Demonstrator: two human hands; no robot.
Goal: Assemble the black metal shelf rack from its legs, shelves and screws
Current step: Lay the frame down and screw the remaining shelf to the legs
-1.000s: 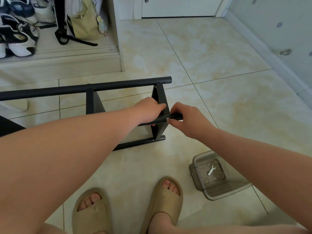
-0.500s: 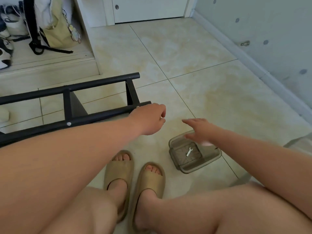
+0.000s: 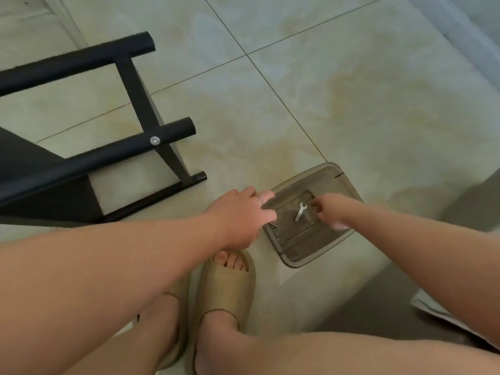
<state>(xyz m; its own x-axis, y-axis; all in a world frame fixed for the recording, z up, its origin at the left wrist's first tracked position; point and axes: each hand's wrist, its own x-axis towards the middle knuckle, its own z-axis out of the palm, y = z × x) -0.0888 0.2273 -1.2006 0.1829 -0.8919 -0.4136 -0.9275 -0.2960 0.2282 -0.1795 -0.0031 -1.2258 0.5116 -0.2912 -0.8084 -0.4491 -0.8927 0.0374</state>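
Black metal shelf rack (image 3: 108,155) lies on its side on the pale tiled floor (image 3: 351,104), filling the view's 9 to 11 o'clock sector, with two round tubes running out toward 2 o'clock and a flat upright crossing them. It lies well apart from both hands, at about 10 o'clock from them, and neither hand touches it. At the view's 6 o'clock the person's feet sit side by side in beige slippers (image 3: 227,288), toes pointing to 12 o'clock. A clear plastic tray (image 3: 300,247) rests on the floor just past the slippers, at about 1 o'clock from them and at 4 o'clock from the rack's near end. The left hand (image 3: 240,215) reaches in from 8 o'clock with its fingers straight and spread, their tips lying on the tray's rim at the tray's 9 o'clock side, gripping nothing. The right hand (image 3: 332,209) comes in from 4 o'clock over the tray, fingers bent downward and blurred; whether they pinch anything cannot be told. A small silver wrench (image 3: 300,211) lies flat in the tray between the two hands, its open head just beside the right fingertips at their 9 o'clock. One silver screw (image 3: 154,141) sits in the nearer tube where the upright crosses it. A thin ring (image 3: 259,199) shows on a left finger.
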